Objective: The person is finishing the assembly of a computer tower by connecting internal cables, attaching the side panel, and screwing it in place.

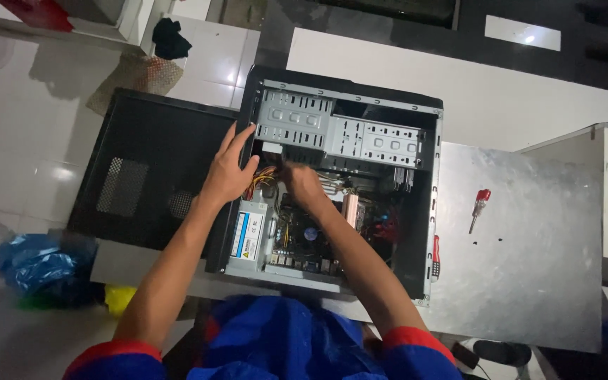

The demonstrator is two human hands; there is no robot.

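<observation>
An open black computer case (427, 211) lies on its side in the middle of the view, showing grey drive cages, a power supply (250, 236) and a motherboard. My left hand (230, 169) rests with spread fingers on the case's left edge, above the power supply and next to a bundle of yellow and coloured cables (263, 179). My right hand (302, 184) reaches down into the case among the cables, its fingers curled and blurred; whether it grips a cable I cannot tell.
The removed black side panel (142, 169) lies left of the case. A grey metal sheet (522, 239) lies to the right with a red-handled screwdriver (480, 207) on it. Another red-handled tool (435, 255) leans by the case's right wall. Blue plastic bags (36, 264) sit at the lower left.
</observation>
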